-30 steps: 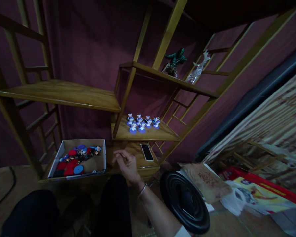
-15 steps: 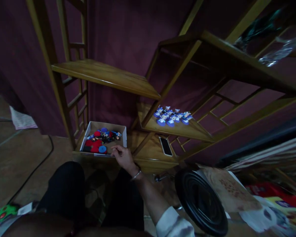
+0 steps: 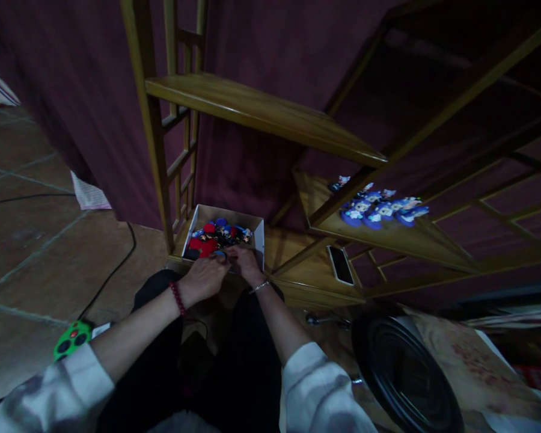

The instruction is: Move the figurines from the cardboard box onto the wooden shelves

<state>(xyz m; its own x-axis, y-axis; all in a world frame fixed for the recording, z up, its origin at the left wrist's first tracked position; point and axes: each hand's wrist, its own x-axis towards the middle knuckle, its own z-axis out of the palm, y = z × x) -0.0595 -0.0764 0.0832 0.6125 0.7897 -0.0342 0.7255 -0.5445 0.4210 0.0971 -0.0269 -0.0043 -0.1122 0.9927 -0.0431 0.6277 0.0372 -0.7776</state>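
Note:
An open cardboard box (image 3: 260, 240) with pale sides holds several small figures (image 3: 234, 233) in dark, red and blue colours, and red pieces (image 3: 202, 246). At its front edge, my left hand (image 3: 206, 276), with a red bead bracelet, has its fingers bent beside a blue round base (image 3: 219, 254). My right hand (image 3: 244, 262), wearing a thin silver bracelet, reaches over the same edge with curled fingers, its tips close to the left hand's. What lies between the fingertips is too dark and small to make out.
Several blue-based figures (image 3: 379, 210) stand on the wooden shelf (image 3: 437, 243) at right. A phone (image 3: 341, 264) lies on the lower board. A wooden shelf (image 3: 261, 117) overhangs the box. A round black stool seat (image 3: 406, 373) is at lower right, a green gadget (image 3: 73, 338) at left.
My left hand has come into view and reached the front of the box. My right hand has moved in closer to the blue round base. The view has shifted left.

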